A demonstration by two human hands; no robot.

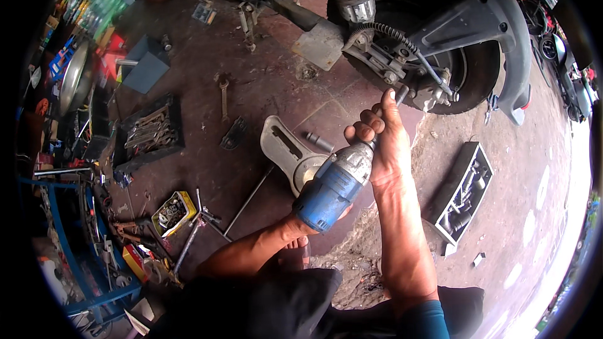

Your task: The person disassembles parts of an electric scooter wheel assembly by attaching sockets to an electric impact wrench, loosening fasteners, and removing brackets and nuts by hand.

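A blue and silver impact wrench (330,191) is held out in front of my body, its nose pointing up and to the right. My left hand (295,227) supports it from below; most of the fingers are hidden behind the tool. My right hand (391,144) is closed around the nose end, thumb stretched along a metal socket shaft (402,94). The shaft tip points toward the motorbike's rear axle area (433,85), beside the wheel (483,69). Under the wrench lie a grey metal cover (279,138) and a loose cylindrical socket (319,142).
Left on the floor are a spanner (224,97), a black tray of spanners (179,141) and a yellow-edged box of small parts (191,206). A long metal bar (248,204) lies near my left forearm. A tray of sockets (447,238) stands on the right.
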